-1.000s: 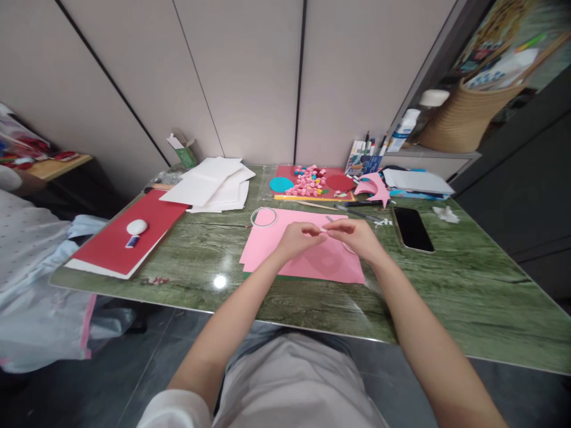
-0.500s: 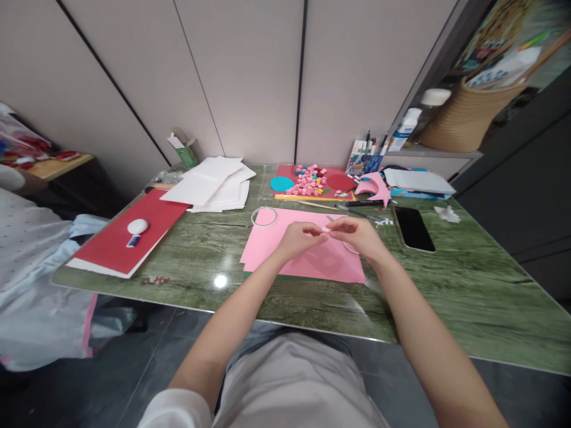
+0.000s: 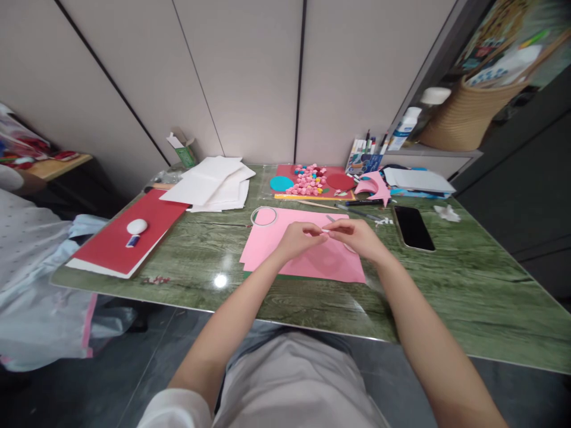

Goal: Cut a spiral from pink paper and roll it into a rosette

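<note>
Over the pink paper sheets (image 3: 303, 261), my left hand (image 3: 301, 239) and my right hand (image 3: 357, 236) meet at their fingertips. Both are closed in a pinch on a small white piece (image 3: 326, 230); it is too small to tell what it is. On the left corner of the sheets lies a ring-shaped tape roll (image 3: 264, 216). Another pale ring (image 3: 349, 247) is mostly covered by my right hand. Just behind the sheets are a thin wooden stick (image 3: 317, 205) and dark pens (image 3: 363, 203).
Pink folded paper pieces (image 3: 306, 181) are heaped on a red sheet at the back. White papers (image 3: 209, 181) and red card (image 3: 107, 238) with a white oval lump (image 3: 137, 226) lie left. A phone (image 3: 414, 228) lies right. Another person (image 3: 31, 255) is at the far left.
The fingertips have shifted slightly around the small white piece, and less of it shows. Everything else stays in place.
</note>
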Demonstrator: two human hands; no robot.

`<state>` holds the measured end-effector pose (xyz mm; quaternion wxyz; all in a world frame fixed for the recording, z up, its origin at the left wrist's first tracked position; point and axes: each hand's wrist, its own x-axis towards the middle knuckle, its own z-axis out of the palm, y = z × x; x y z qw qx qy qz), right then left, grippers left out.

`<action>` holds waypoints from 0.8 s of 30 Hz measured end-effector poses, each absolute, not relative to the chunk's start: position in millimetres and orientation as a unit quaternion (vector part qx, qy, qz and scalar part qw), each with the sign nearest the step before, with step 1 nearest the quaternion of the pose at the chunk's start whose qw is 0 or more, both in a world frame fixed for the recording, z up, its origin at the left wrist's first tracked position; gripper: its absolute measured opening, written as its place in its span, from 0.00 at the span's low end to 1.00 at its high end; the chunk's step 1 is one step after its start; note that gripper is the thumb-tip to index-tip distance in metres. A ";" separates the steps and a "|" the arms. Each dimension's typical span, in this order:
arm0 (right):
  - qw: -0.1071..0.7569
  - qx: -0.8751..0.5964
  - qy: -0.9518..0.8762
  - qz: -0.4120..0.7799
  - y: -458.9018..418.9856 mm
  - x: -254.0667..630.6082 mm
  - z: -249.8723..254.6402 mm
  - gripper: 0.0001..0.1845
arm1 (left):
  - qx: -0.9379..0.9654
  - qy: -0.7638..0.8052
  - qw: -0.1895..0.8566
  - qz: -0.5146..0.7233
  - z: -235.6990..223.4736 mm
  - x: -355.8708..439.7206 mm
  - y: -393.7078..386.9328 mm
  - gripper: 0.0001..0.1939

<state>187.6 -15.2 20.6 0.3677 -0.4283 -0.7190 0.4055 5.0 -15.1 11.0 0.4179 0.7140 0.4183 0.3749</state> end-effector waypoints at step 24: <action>0.338 -0.436 -0.797 0.246 -20.2 188.8 28.3 0.10 | 0.703 0.418 0.434 0.379 6.3 6.1 -12.3 0.15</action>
